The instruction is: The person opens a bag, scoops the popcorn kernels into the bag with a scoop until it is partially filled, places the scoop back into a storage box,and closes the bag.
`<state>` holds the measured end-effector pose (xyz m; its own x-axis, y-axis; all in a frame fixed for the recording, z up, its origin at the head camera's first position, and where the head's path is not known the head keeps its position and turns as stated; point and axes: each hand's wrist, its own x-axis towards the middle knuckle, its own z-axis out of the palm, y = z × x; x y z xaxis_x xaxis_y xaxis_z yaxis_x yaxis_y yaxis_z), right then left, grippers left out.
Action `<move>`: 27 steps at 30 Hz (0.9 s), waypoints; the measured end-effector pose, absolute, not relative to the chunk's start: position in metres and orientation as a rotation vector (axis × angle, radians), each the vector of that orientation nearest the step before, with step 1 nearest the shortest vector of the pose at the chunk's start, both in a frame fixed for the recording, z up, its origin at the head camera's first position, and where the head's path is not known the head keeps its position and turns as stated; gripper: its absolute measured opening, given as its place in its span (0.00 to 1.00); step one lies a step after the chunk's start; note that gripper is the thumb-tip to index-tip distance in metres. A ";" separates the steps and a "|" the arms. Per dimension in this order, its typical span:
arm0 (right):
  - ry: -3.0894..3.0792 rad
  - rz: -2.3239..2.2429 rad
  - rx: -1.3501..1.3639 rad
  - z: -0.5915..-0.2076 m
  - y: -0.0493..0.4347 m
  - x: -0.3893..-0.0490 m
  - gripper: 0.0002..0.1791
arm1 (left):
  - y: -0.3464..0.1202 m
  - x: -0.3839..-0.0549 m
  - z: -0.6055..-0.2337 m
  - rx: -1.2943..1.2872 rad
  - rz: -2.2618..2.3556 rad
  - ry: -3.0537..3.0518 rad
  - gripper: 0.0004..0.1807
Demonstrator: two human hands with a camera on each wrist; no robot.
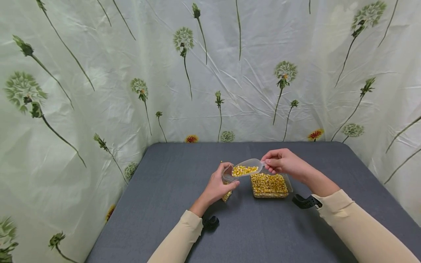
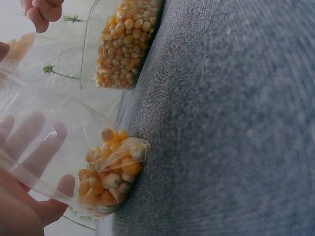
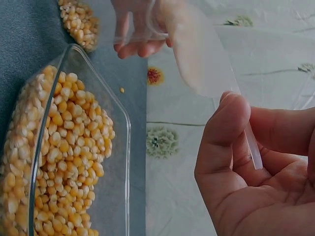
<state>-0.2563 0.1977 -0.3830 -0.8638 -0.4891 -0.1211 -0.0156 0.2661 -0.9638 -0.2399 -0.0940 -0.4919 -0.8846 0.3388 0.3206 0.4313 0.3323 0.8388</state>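
Observation:
My left hand [image 1: 217, 185] grips a clear plastic bag [image 2: 54, 105] around its upper part, with the mouth held apart. Yellow corn kernels [image 2: 106, 172] fill the bag's bottom, which touches the table in the left wrist view. Between thumb and fingers, my right hand [image 1: 286, 165] pinches the handle of a translucent plastic scoop [image 3: 202, 59]. The scoop carries a load of kernels [image 1: 244, 170], and its front end is at the bag's mouth. Beneath the right hand stands a clear rectangular container [image 3: 127, 123] holding many more kernels [image 3: 69, 147].
A dark grey cloth covers the table [image 1: 184, 171]. One loose kernel [image 3: 122, 90] lies beyond the container. Behind the table hangs a pale curtain [image 1: 210, 80] printed with dandelions. Black straps [image 1: 304, 201] hang at both wrists.

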 end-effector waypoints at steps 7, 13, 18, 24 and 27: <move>2.250 -1.570 -0.486 -0.383 0.182 -0.250 0.11 | -0.092 -0.239 -0.491 -0.702 -1.632 -2.504 0.30; 2.388 -1.500 -0.547 -0.380 0.169 -0.244 0.09 | -0.093 -0.240 -0.492 -0.710 -1.628 -2.496 0.30; 2.445 -1.459 -0.568 -0.378 0.163 -0.243 0.09 | -0.093 -0.242 -0.493 -0.723 -1.614 -2.479 0.29; 2.458 -1.465 -0.589 -0.379 0.161 -0.242 0.09 | -0.094 -0.242 -0.493 -0.720 -1.591 -2.478 0.29; 2.515 -1.440 -0.603 -0.379 0.159 -0.239 0.08 | -0.094 -0.241 -0.493 -0.717 -1.586 -2.481 0.29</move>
